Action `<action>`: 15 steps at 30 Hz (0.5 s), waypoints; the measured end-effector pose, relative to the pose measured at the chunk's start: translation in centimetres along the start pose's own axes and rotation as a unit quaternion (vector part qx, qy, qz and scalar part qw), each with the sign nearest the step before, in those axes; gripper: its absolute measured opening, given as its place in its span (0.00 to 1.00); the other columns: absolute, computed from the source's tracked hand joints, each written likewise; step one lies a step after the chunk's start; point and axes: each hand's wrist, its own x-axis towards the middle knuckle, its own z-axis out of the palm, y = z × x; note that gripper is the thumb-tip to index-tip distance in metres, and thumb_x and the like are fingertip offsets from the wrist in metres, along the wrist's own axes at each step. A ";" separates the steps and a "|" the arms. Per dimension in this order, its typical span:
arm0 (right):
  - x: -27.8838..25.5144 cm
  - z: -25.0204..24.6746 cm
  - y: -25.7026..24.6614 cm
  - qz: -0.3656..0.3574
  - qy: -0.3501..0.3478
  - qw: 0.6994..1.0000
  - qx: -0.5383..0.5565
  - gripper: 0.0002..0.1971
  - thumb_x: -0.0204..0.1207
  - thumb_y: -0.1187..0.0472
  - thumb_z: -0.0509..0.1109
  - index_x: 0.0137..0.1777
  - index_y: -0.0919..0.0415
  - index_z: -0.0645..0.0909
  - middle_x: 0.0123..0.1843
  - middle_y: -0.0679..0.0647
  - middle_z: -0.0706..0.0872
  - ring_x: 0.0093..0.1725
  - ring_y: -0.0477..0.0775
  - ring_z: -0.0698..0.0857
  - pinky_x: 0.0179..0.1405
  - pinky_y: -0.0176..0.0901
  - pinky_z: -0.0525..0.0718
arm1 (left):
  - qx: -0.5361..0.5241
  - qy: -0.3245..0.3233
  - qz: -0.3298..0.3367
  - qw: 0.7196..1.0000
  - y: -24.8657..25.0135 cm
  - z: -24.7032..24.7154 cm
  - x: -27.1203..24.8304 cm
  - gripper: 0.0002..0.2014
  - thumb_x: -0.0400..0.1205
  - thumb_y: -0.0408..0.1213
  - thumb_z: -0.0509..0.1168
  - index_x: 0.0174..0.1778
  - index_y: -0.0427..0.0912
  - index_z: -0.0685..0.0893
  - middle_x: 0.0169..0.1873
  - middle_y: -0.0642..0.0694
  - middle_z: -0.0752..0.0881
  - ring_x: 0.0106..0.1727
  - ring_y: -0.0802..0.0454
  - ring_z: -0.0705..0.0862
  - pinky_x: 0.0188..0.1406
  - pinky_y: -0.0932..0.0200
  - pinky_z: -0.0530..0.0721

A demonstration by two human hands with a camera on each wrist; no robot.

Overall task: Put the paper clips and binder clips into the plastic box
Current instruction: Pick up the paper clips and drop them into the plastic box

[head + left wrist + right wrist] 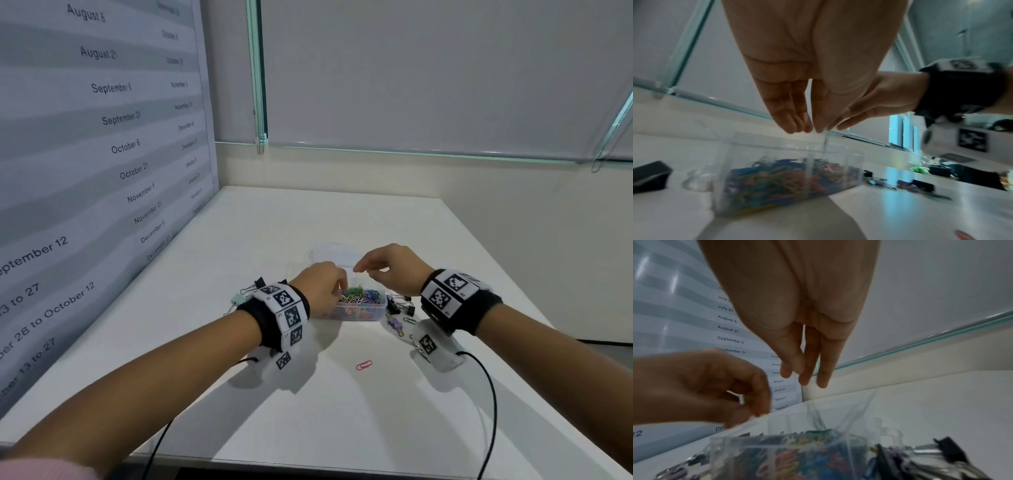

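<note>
A clear plastic box (363, 313) (725, 162) (777, 451) packed with coloured paper clips (359, 296) stands mid-table. My left hand (337, 286) (813, 129) (748, 402) hangs over the box's left end, fingers pointing down, fingertips and thumb tip drawn together; nothing shows between them. My right hand (363, 269) (805, 378) hovers just above the box's far right side, fingers relaxed and holding nothing. Black binder clips (400, 305) (949, 449), a purple binder clip (395, 323) and a green paper clip (410, 320) lie right of the box. A pink paper clip (363, 365) lies nearer me.
More binder clips lie left of the box, black (260, 282) (649, 177) and mint (236, 298). The box's clear lid (332, 253) lies open behind it. A poster wall (102, 171) borders the table's left edge. Cables trail from both wristbands.
</note>
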 end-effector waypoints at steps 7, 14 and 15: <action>-2.3 -1.3 2.8 0.071 -0.039 0.992 -0.099 0.10 0.69 0.69 0.69 0.35 0.52 0.82 0.37 0.46 0.86 0.32 0.34 0.78 0.33 0.22 0.73 | 0.040 -0.138 0.074 0.987 3.0 1.3 -1.8 0.11 0.78 0.40 0.66 0.50 0.38 0.88 0.48 0.42 0.88 0.46 0.46 0.82 0.42 0.62 0.74; -3.7 -0.3 5.2 0.146 -0.127 0.970 -0.149 0.09 0.61 0.59 0.82 0.41 0.59 0.89 0.40 0.52 0.90 0.38 0.46 0.83 0.38 0.30 0.78 | 0.049 -0.212 0.067 0.974 3.8 3.6 -1.6 0.16 0.76 0.44 0.70 0.46 0.33 0.87 0.40 0.42 0.87 0.38 0.48 0.78 0.31 0.62 0.70; -3.7 -0.2 5.2 0.147 -0.126 0.970 -0.148 0.08 0.61 0.60 0.81 0.40 0.57 0.88 0.38 0.51 0.88 0.37 0.45 0.83 0.37 0.29 0.78 | 0.043 -0.212 0.072 0.974 3.9 3.6 -1.6 0.13 0.77 0.41 0.70 0.47 0.33 0.87 0.42 0.41 0.89 0.39 0.48 0.78 0.31 0.63 0.71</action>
